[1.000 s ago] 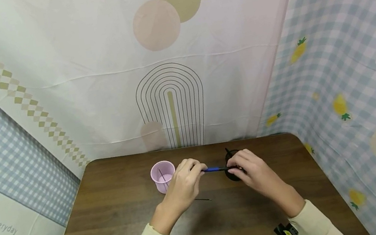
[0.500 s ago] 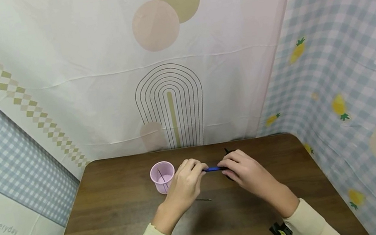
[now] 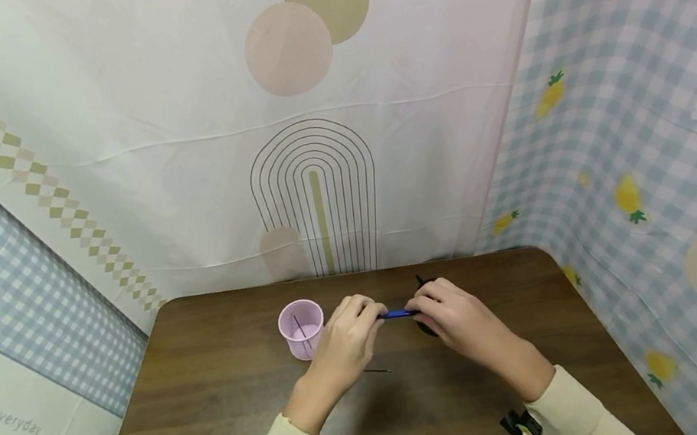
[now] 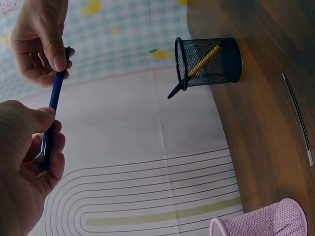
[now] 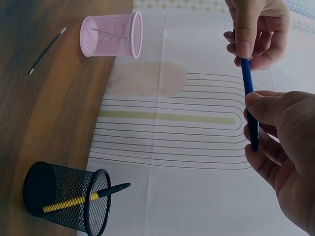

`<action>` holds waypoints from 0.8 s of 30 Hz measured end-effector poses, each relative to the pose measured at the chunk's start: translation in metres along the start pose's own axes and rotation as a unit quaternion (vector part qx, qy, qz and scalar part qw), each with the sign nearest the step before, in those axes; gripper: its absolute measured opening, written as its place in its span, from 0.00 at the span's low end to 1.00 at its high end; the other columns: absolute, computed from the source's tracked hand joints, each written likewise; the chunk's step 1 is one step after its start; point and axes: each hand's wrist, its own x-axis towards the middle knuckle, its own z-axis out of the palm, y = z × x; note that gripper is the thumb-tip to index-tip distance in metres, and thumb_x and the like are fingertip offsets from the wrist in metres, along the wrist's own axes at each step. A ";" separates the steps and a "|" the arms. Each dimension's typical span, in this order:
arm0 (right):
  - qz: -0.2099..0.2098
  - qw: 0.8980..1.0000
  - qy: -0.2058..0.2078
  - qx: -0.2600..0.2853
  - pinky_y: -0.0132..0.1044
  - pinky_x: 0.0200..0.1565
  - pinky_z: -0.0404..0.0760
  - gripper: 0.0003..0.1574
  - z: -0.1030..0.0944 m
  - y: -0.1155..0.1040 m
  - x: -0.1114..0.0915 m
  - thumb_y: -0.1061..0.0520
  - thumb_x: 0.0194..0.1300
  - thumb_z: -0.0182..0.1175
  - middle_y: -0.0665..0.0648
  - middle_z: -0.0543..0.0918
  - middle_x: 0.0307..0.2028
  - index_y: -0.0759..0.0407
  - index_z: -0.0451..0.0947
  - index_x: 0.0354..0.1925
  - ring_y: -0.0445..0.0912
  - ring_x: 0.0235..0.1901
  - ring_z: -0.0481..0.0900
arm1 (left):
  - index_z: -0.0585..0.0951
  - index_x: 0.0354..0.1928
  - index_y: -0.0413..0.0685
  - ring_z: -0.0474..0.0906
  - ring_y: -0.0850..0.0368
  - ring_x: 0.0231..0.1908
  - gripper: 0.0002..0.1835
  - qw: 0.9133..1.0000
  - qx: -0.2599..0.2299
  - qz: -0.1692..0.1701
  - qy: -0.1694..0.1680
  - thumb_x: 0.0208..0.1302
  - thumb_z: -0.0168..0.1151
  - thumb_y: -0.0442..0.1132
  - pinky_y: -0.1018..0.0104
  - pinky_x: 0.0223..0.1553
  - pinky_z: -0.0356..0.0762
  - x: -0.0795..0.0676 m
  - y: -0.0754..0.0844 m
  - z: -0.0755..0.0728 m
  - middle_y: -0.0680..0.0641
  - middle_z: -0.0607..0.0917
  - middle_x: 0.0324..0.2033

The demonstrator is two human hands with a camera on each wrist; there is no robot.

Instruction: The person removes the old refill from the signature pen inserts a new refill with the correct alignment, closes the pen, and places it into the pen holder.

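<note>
Both hands hold a blue pen [image 3: 397,313] with dark ends, level above the table. My left hand [image 3: 344,335] pinches one end between thumb and fingers, and my right hand [image 3: 467,317] pinches the other. A short blue stretch shows between them; the fingers hide much of the rest. In the left wrist view a thin dark pen refill [image 4: 297,117] with a pale end lies on the table. Another thin stick [image 5: 110,34] leans inside the pink mesh pen holder [image 5: 101,45]. A yellow and black pen [image 4: 204,61] leans in the black mesh pen holder [image 4: 232,61].
Everything stands on a brown wooden table [image 3: 212,397]. At its far edge hangs a pale patterned cloth [image 3: 198,197], and a blue checked cloth [image 3: 598,204] hangs on the right. In the head view the black holder sits partly behind my right hand.
My right hand has moved left along the pen's line, closer to my left hand. The black stretch that showed beside the blue part is out of sight. The left hand has hardly moved.
</note>
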 end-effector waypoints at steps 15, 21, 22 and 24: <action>0.040 0.999 -0.018 0.001 0.41 0.43 0.83 0.14 -0.003 0.020 -0.009 0.64 0.59 0.74 0.52 0.83 0.42 0.56 0.83 0.42 0.47 0.41 0.79 | 0.81 0.52 0.43 0.81 0.49 0.49 0.19 1.000 0.008 -0.007 0.009 0.61 0.74 0.40 0.56 0.52 0.81 -0.009 -0.011 -0.001 0.43 0.82 0.50; 0.042 0.999 -0.023 -0.020 0.42 0.41 0.81 0.14 -0.008 0.033 -0.013 0.65 0.57 0.75 0.53 0.83 0.40 0.57 0.83 0.41 0.49 0.40 0.79 | 0.78 0.61 0.42 0.79 0.43 0.59 0.28 0.999 0.032 -0.024 0.006 0.60 0.74 0.43 0.49 0.60 0.79 -0.016 -0.025 -0.010 0.38 0.78 0.60; 0.042 0.998 -0.025 -0.025 0.42 0.40 0.81 0.15 -0.008 0.036 -0.014 0.66 0.57 0.75 0.53 0.83 0.40 0.57 0.83 0.41 0.49 0.40 0.79 | 0.78 0.62 0.42 0.78 0.42 0.60 0.30 0.999 0.035 -0.026 0.006 0.60 0.75 0.44 0.48 0.61 0.78 -0.018 -0.027 -0.011 0.37 0.78 0.61; 0.044 0.998 -0.030 -0.033 0.42 0.41 0.82 0.15 -0.009 0.041 -0.016 0.66 0.56 0.75 0.53 0.83 0.41 0.57 0.83 0.41 0.49 0.40 0.79 | 0.77 0.64 0.42 0.77 0.41 0.62 0.32 0.999 0.044 -0.033 0.000 0.60 0.74 0.45 0.47 0.62 0.77 -0.021 -0.032 -0.014 0.37 0.76 0.64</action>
